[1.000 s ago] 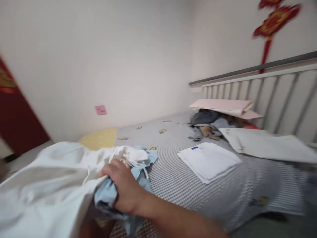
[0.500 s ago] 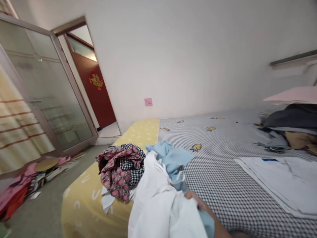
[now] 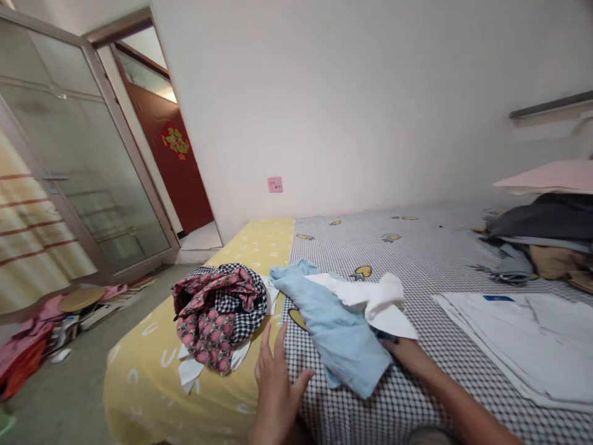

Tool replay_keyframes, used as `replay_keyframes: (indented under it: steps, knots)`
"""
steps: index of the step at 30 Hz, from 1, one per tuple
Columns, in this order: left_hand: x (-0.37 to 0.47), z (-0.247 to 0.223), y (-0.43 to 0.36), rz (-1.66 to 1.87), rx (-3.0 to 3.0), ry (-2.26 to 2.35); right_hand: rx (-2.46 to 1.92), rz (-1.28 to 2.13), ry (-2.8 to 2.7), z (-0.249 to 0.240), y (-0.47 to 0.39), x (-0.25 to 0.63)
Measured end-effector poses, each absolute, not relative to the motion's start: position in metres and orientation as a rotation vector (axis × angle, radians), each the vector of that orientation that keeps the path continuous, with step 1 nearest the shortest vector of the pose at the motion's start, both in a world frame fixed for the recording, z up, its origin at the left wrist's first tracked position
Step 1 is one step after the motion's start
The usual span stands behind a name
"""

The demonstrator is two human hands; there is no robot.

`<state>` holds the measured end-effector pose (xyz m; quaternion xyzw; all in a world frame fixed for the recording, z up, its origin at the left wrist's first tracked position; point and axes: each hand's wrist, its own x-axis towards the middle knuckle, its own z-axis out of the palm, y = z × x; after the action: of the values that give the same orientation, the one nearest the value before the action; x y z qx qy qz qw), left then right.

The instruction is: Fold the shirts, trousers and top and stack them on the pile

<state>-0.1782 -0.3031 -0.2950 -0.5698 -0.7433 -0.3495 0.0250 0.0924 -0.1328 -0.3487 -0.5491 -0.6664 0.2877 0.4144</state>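
A light blue garment (image 3: pixel 331 327) lies lengthwise on the checked part of the bed, with white cloth (image 3: pixel 380 300) across its right side. My left hand (image 3: pixel 277 380) is just left of the blue garment, fingers spread and holding nothing. At the garment's right edge is my right hand (image 3: pixel 402 351), its fingertips hidden under the white cloth, near a dark blue bit of fabric. A crumpled bundle of pink floral and black-checked cloth (image 3: pixel 217 318) sits on the yellow part, with white pieces poking out around it.
Flat white clothing (image 3: pixel 523 346) lies on the bed at the right. Behind it stands a pile of dark, grey and brown clothes (image 3: pixel 542 228) under a pink sheet (image 3: pixel 551 176). More clothes (image 3: pixel 28 346) lie on the floor at the left, near a glass door (image 3: pixel 88 136).
The white cloth has gone from the front over to the right of the blue garment, which now lies uncovered and more stretched out. My left hand has come into view, open.
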Motion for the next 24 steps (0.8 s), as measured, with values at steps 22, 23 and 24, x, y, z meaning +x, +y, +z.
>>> replay_keyframes:
  steps: [22,23,24]
  knots:
    - [-0.122,-0.253,-0.115,-0.31,-1.874,-2.592,-1.089,0.979,-0.982,-0.393,-0.122,0.124]
    - [-0.139,-0.237,-0.115,-0.363,-1.746,-2.629,-1.094,0.985,-0.98,-0.393,-0.121,0.124]
    - [-0.159,-0.218,-0.115,-0.41,-1.614,-2.652,-1.101,0.987,-0.983,-0.393,-0.12,0.123]
